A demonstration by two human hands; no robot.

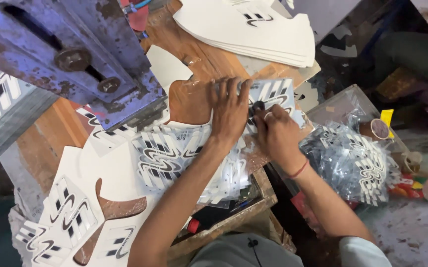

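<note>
Printed transfer sheet (273, 94): on wooden table (199, 54), just right of blue press (75, 59). Left hand (230, 111) flat, fingers spread, pinning it. Right hand (276, 131) closed round small dark tool (258, 105). Risk: sheet creeps if pinning slackens, likely skewing the print

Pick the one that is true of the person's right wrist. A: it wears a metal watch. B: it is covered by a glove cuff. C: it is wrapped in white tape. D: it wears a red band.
D: a thin red band circles the wrist just behind the right hand, which is bare and rests on the printed sheet.
</note>
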